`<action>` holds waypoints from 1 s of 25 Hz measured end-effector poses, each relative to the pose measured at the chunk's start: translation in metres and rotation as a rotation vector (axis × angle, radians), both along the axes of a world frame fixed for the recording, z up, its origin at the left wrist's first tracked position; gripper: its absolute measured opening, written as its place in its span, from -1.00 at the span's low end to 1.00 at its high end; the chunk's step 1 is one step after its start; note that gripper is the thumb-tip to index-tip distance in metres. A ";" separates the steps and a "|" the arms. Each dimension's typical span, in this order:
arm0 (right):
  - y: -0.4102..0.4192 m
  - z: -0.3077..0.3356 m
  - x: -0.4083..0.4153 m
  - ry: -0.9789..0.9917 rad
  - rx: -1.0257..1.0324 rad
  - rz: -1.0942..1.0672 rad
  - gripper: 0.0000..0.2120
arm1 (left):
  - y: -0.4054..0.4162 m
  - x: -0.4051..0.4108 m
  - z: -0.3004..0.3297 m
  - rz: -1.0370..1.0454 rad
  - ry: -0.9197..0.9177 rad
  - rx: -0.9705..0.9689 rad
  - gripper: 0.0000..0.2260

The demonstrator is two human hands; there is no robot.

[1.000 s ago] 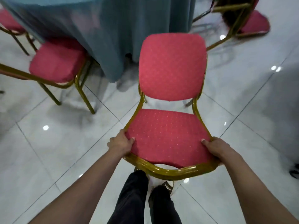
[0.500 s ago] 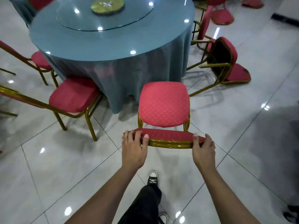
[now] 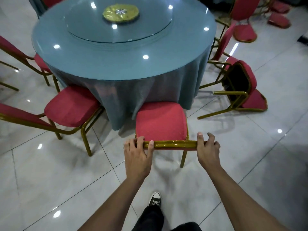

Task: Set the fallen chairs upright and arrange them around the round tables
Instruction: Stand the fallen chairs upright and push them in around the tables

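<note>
Your left hand point(image 3: 137, 153) curls over the left end of the gold top rail of the red banquet chair point(image 3: 160, 121), fingers wrapped over the far side and thumb hooked on the near side of the tube. Your right hand point(image 3: 207, 150) sits at the right end of the same rail, thumb laid along the top and the fingers bent over the corner; how firmly it grips you cannot tell from here. The chair stands upright on its legs, its seat facing the round table point(image 3: 123, 45) and its front edge touching the hanging teal tablecloth point(image 3: 146, 92). On the tabletop lies a glass turntable point(image 3: 118, 22) with a gold centre disc point(image 3: 120, 12). To your left, a second upright chair point(image 3: 71, 105) has its seat tucked against the cloth, and beyond it a third chair point(image 3: 40, 61) stands near the table's edge. To your right, a fallen chair point(image 3: 240, 87) lies on its side on the glossy tiled floor point(image 3: 66, 180), its black underside toward you and its gold legs pointing left toward the table. Just behind it another chair point(image 3: 225, 42) stands close to the table's right edge. Farther off at the top right, more red chairs point(image 3: 245, 17) lie jumbled on the floor, too blurred to sort out. Below your arms, one black-and-white sneaker point(image 3: 155, 200) steps forward on the tiles.
</note>
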State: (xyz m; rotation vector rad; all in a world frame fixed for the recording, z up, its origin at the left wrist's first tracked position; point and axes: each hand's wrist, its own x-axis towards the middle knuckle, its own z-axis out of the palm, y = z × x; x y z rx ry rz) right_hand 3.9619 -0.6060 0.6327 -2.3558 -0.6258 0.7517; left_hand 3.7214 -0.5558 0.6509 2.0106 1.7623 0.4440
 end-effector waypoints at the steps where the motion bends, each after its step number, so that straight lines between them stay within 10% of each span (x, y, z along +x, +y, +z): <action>1: 0.008 -0.001 0.005 0.001 0.005 0.023 -0.36 | 0.003 0.004 0.002 0.016 -0.008 -0.009 -0.40; 14: 0.071 0.008 0.110 0.079 -0.013 0.448 -0.40 | 0.045 0.130 0.043 -0.011 0.226 0.010 -0.74; 25: 0.001 0.075 0.318 -0.058 0.245 0.249 -0.67 | 0.029 0.369 0.088 -0.417 0.016 -0.028 -0.82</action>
